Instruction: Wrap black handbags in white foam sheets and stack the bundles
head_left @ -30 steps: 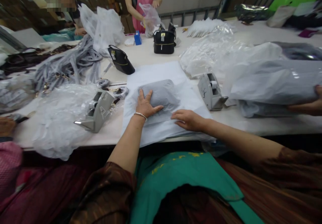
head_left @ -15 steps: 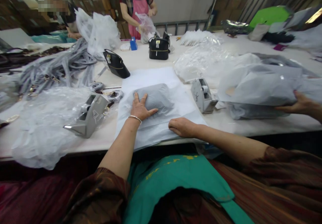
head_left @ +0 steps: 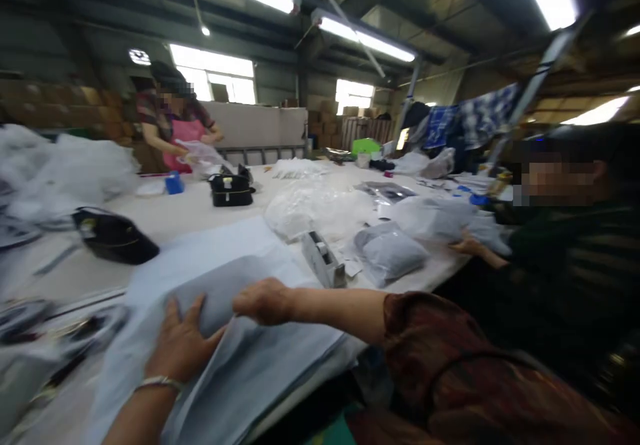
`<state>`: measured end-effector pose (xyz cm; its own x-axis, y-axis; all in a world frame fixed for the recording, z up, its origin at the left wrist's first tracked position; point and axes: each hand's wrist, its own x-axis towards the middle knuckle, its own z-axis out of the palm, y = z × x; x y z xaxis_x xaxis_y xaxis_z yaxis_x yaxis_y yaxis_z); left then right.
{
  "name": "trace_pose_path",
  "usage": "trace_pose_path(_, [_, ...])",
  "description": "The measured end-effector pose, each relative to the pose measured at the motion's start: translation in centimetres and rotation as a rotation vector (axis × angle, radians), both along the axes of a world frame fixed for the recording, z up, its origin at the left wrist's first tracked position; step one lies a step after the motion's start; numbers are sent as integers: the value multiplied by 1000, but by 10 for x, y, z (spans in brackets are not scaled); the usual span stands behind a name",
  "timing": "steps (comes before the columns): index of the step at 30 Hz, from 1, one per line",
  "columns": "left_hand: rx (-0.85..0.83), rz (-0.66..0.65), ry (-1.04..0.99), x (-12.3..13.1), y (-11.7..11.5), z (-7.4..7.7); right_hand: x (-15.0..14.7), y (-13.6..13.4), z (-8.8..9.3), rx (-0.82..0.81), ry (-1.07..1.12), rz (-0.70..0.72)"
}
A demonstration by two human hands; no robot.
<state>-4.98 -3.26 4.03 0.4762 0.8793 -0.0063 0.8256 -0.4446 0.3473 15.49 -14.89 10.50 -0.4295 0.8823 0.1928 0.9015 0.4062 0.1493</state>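
My left hand, wearing a bracelet, lies with fingers spread on a grey wrapped bundle. The bundle rests on white wrapping paper. Closed in a pinch, my right hand holds the near edge of a paper sheet, lifted up beside the bundle. Part of the bundle is hidden behind my left hand and the raised paper. A grey tape dispenser stands just right of the paper. Beyond the paper's left edge, a black handbag leans to one side.
Another black handbag stands farther back. Clear plastic bags are heaped mid-table, and a grey bagged package lies to the right. A co-worker's hand touches a bagged bundle there. A person in a pink apron handles plastic across the table.
The view has swung up and to the right. My right hand has lifted the paper's near edge toward the bundle. My left hand stays spread on the bundle.
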Motion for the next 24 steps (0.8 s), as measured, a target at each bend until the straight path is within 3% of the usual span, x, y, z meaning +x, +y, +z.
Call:
trace_pose_path(4, [59,-16,-50,6,-22,15,3,19,2,-60,98,-13])
trace_pose_path(10, [-14,-57,-30,-3,-14,19,7,47,-12,-138,269,-57])
trace_pose_path(12, [-58,-114,-11,-11,-10,30,9,51,-16,-169,313,-97])
trace_pose_path(15, [9,-194,-51,-27,-9,54,11,57,-19,-217,335,-120])
trace_pose_path(19, [-24,-237,-142,-46,-36,82,13,64,-19,-260,313,-104])
trace_pose_path(24, [-43,-283,231,-62,-66,91,16,65,-19,-294,338,-87])
